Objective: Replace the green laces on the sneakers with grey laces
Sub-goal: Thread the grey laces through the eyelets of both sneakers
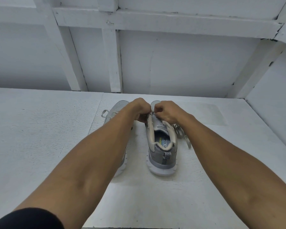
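Two grey sneakers stand side by side on a white table, heels toward me. The right sneaker (162, 146) is in full view, its opening wide and its tongue showing. The left sneaker (117, 106) is mostly hidden under my left forearm. My left hand (139, 109) and my right hand (168, 112) meet over the lace area of the right sneaker, fingers curled, both pinching a thin grey lace (153, 112) between them. More grey lace (182, 134) lies loose to the right of that shoe. A lace loop (104, 113) sticks out left of the left sneaker. No green lace is visible.
The white table (40, 138) stretches wide on both sides of the shoes. A white wooden-framed wall (116, 60) rises at its far edge, and a white side wall (274, 103) closes the right.
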`<state>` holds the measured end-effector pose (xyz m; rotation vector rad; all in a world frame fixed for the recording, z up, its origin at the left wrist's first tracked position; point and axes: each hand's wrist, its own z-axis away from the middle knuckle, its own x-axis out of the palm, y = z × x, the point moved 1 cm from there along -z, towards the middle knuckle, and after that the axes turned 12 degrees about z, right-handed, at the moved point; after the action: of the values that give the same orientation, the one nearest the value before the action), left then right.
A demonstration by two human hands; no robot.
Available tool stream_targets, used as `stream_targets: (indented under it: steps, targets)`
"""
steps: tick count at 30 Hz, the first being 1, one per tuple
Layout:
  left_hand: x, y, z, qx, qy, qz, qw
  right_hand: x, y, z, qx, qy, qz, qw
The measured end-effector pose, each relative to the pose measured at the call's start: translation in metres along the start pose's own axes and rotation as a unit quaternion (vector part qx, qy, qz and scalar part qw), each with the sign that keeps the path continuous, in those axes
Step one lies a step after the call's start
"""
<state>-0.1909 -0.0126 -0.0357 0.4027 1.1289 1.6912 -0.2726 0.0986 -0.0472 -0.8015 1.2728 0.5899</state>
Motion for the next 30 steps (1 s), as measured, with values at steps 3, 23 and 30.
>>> stream_targets:
  steps: [3,23,30]
  targets:
    - [-0.001,-0.001,0.002,0.014,0.015,0.025,0.999,0.002,-0.008,-0.003,0.052,0.019,0.018,0.998]
    - [-0.068,0.054,0.001,0.185,0.170,0.477,0.842,0.021,-0.023,0.092,0.239,0.154,-0.195,0.939]
    - [-0.134,0.105,0.035,0.302,0.125,0.420,0.846,0.026,-0.025,0.088,0.260,0.172,-0.192,0.930]
